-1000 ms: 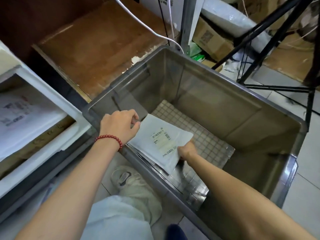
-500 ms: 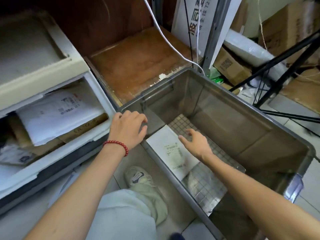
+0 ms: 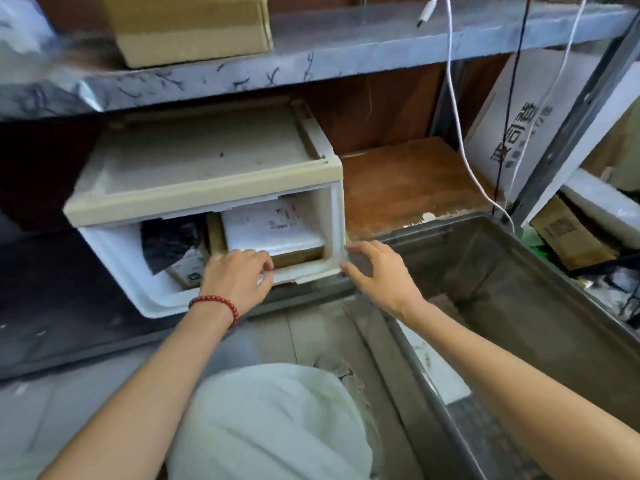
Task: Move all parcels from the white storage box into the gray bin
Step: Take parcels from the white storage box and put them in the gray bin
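Note:
The white storage box (image 3: 124,258) stands on the low shelf with its front open. Inside lie a white padded parcel (image 3: 273,226) on top of a brown flat box (image 3: 298,256), a black bag parcel (image 3: 169,240) and a small labelled parcel (image 3: 188,268). My left hand (image 3: 235,278), with a red bead bracelet, reaches into the opening with curled fingers at the front edge of the white parcel. My right hand (image 3: 377,275) hovers with spread fingers beside the box's right front corner. The gray bin (image 3: 540,289) stands to the right; its contents are hidden.
A metal shelf board (image 3: 311,60) with a cardboard box (image 3: 190,26) runs overhead. White and black cables (image 3: 460,133) hang by the shelf upright. A brown board (image 3: 408,181) lies right of the storage box. Cardboard boxes and foam sit at far right. My knee (image 3: 273,420) is below.
Both hands left the gray bin, where the white parcel was let go, and moved left and up to the storage box. The view swung up toward the shelf.

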Action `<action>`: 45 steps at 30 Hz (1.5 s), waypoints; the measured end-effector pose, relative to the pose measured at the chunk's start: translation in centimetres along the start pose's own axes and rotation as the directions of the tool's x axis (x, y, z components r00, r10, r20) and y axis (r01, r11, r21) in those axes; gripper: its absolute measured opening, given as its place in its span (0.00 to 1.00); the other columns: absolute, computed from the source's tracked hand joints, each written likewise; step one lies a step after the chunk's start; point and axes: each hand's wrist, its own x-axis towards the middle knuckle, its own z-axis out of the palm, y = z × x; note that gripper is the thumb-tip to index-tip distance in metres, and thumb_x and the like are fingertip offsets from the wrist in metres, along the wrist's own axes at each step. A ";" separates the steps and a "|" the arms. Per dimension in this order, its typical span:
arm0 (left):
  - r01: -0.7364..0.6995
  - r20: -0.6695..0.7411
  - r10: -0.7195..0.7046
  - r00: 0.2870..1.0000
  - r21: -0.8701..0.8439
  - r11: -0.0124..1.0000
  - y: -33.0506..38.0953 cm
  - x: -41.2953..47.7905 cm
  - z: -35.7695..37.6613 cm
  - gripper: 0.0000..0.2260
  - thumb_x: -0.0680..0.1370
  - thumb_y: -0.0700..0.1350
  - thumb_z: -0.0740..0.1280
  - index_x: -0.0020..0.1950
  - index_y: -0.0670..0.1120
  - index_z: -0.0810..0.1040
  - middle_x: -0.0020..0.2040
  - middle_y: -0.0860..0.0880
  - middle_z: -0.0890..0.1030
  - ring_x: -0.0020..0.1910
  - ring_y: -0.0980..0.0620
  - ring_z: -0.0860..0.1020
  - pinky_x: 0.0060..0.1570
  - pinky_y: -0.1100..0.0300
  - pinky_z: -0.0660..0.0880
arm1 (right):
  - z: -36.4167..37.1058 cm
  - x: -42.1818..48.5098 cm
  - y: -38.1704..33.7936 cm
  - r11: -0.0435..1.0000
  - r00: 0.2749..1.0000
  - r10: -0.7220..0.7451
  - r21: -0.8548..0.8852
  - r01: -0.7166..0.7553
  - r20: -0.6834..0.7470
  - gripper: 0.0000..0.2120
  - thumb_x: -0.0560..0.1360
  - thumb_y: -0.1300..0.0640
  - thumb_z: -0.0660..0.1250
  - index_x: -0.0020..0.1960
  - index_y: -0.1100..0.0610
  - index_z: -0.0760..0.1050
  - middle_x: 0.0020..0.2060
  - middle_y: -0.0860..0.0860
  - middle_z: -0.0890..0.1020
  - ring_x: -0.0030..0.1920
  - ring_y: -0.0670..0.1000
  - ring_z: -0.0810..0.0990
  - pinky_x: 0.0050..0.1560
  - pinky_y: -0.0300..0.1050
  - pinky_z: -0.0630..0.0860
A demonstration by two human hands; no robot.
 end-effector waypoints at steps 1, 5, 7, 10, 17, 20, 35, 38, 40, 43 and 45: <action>0.037 0.002 -0.037 0.999 0.001 0.999 -1.2 -0.7 0.1 0.09 0.78 0.52 0.60 0.55 0.54 0.77 0.52 0.56 0.80 0.53 0.52 0.77 0.48 0.56 0.69 | 1.1 0.3 -0.8 1.000 0.999 -0.021 0.003 0.021 0.035 0.20 0.78 0.44 0.63 0.66 0.52 0.73 0.59 0.48 0.77 0.61 0.49 0.73 0.61 0.45 0.72; 0.192 0.088 -0.193 0.977 0.019 0.981 -5.3 -3.3 2.6 0.09 0.79 0.52 0.60 0.56 0.55 0.76 0.53 0.56 0.80 0.54 0.51 0.77 0.49 0.56 0.70 | 5.8 1.2 -2.6 0.999 0.981 -0.048 -0.010 0.051 0.188 0.20 0.77 0.44 0.66 0.65 0.53 0.74 0.58 0.50 0.78 0.57 0.50 0.77 0.58 0.45 0.74; 0.283 0.153 -0.278 0.948 -0.008 0.959 -7.0 -4.2 4.8 0.09 0.78 0.53 0.60 0.55 0.55 0.76 0.54 0.56 0.80 0.55 0.52 0.77 0.53 0.56 0.72 | 8.2 1.5 -2.5 1.000 0.965 -0.012 0.006 0.011 0.260 0.21 0.76 0.43 0.66 0.64 0.52 0.74 0.59 0.49 0.77 0.56 0.48 0.77 0.58 0.43 0.74; 0.392 0.243 -0.368 0.897 -0.057 0.918 -8.7 -5.5 8.6 0.10 0.78 0.54 0.61 0.57 0.54 0.75 0.57 0.55 0.79 0.57 0.52 0.76 0.55 0.56 0.73 | 11.9 1.9 -1.3 1.000 0.928 0.030 -0.013 -0.027 0.372 0.22 0.76 0.44 0.67 0.65 0.54 0.74 0.59 0.50 0.78 0.55 0.48 0.76 0.55 0.39 0.72; 0.469 0.452 -0.428 0.783 0.024 0.883 -11.1 -7.2 16.6 0.15 0.79 0.55 0.59 0.64 0.53 0.72 0.64 0.51 0.75 0.62 0.49 0.74 0.58 0.54 0.70 | 19.3 3.4 2.3 0.983 0.785 0.177 -0.143 -0.114 0.593 0.23 0.76 0.44 0.67 0.65 0.55 0.73 0.59 0.52 0.79 0.57 0.51 0.77 0.57 0.41 0.70; 0.513 0.555 -0.459 0.694 0.067 0.856 -11.5 -7.5 19.5 0.20 0.79 0.57 0.60 0.68 0.52 0.68 0.66 0.49 0.72 0.64 0.47 0.72 0.58 0.53 0.69 | 22.4 3.7 3.5 0.972 0.738 0.232 -0.185 -0.147 0.634 0.22 0.75 0.43 0.67 0.65 0.52 0.74 0.59 0.50 0.79 0.55 0.50 0.78 0.53 0.39 0.69; 0.314 0.720 -0.273 0.638 0.080 0.946 -10.2 -11.1 29.9 0.40 0.70 0.62 0.70 0.74 0.52 0.55 0.76 0.44 0.52 0.70 0.40 0.62 0.60 0.46 0.70 | 33.9 2.7 5.0 0.936 0.591 0.335 -0.186 -0.301 0.734 0.28 0.75 0.47 0.68 0.71 0.56 0.66 0.67 0.55 0.74 0.65 0.56 0.73 0.64 0.44 0.68; 0.312 0.680 -0.282 0.677 0.082 0.947 -9.9 -11.5 30.2 0.33 0.73 0.58 0.68 0.71 0.48 0.58 0.74 0.42 0.55 0.67 0.40 0.65 0.56 0.49 0.71 | 34.6 2.5 5.1 0.934 0.602 0.340 -0.186 -0.305 0.723 0.28 0.75 0.48 0.69 0.71 0.56 0.66 0.66 0.56 0.74 0.65 0.56 0.73 0.64 0.46 0.69; 0.305 0.669 -0.280 0.688 0.083 0.949 -9.8 -11.5 30.2 0.30 0.74 0.56 0.67 0.70 0.47 0.59 0.72 0.42 0.58 0.64 0.41 0.67 0.54 0.50 0.71 | 34.9 2.3 5.3 0.935 0.626 0.341 -0.181 -0.307 0.701 0.27 0.75 0.50 0.69 0.71 0.56 0.66 0.66 0.56 0.74 0.64 0.57 0.74 0.64 0.46 0.69; 0.304 0.658 -0.279 0.700 0.080 0.949 -9.7 -11.3 30.3 0.27 0.75 0.53 0.66 0.69 0.46 0.61 0.69 0.42 0.62 0.61 0.42 0.71 0.48 0.53 0.70 | 35.0 2.0 5.6 0.932 0.643 0.346 -0.169 -0.322 0.683 0.27 0.75 0.51 0.69 0.71 0.56 0.66 0.66 0.56 0.73 0.64 0.57 0.74 0.65 0.47 0.70; 0.331 0.636 -0.290 0.715 0.057 0.942 -9.7 -11.0 30.4 0.24 0.76 0.49 0.66 0.67 0.45 0.62 0.64 0.43 0.68 0.56 0.43 0.75 0.43 0.54 0.69 | 35.0 1.8 5.8 0.932 0.642 0.342 -0.162 -0.323 0.687 0.27 0.75 0.52 0.69 0.71 0.55 0.66 0.66 0.56 0.73 0.64 0.57 0.74 0.66 0.47 0.69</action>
